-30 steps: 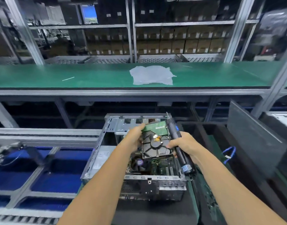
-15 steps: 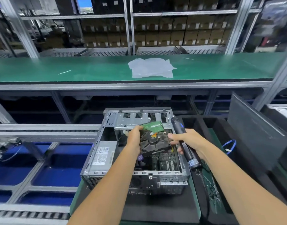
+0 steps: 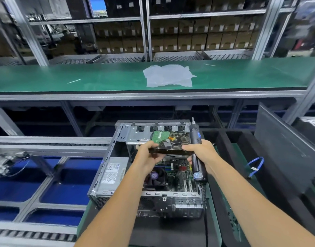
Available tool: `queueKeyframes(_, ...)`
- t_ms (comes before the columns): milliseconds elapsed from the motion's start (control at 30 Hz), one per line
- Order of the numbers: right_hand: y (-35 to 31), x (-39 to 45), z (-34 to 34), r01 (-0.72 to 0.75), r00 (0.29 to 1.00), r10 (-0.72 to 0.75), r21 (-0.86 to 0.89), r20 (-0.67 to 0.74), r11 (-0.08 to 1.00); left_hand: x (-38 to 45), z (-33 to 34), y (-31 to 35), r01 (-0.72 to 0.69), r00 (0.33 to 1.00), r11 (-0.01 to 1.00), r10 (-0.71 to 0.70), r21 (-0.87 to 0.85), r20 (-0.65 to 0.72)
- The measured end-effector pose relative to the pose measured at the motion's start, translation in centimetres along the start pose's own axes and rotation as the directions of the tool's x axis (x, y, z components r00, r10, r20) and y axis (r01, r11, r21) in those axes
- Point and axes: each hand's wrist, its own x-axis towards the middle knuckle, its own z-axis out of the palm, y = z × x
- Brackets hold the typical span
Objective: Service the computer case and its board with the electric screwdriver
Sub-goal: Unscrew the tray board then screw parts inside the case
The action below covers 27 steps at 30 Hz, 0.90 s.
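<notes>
Hard drive: the hard drive, circuit side up with its green controller board showing, is held level above the open computer case, over the far half near the drive bay. A second ago it sat tilted and lower, nearer the motherboard; it has since been raised and flattened out.

Left hand: the left hand grips the drive's left edge, fingers curled beneath and thumb on top.

Right hand: the right hand steadies the drive's right edge with its fingertips while the remaining fingers stay wrapped round the electric screwdriver, whose bit points up and away, idle.

Case: it rests on a dark mat on the near surface, side panel off, with motherboard, CPU fan and power supply exposed.

Meaning for the task: the drive appears free of its mount, so this reads as a removal, or a re-seating into the bay; which cannot be told.

Caution: a two-item grip on the right side leaves the drive less secure over the board.

Surroundings: a plastic bag lies on the far green surface; a blue cable lies at right.
</notes>
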Motion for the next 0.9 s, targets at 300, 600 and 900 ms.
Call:
queueKeyframes(300,-0.8,1.0,-1.6,-0.03,0.977,0.045,-0.071,0.21,0.997,1.2,-1.9,2.1,0.103,0.991,0.877,-0.13,0.47,0.026)
queueKeyframes(600,-1.1,2.3,-1.9,-0.006,0.993,0.016,-0.09,0.119,0.996,0.5,-3.5,2.8,0.197,0.831,0.669,-0.502,0.717,0.24)
queueKeyframes(900,0.8,3.0,-1.2,-0.038,0.994,0.04,-0.018,0.106,0.999,1.0,-3.0,-0.2,0.29,0.89,0.761,-0.437,0.58,0.129)
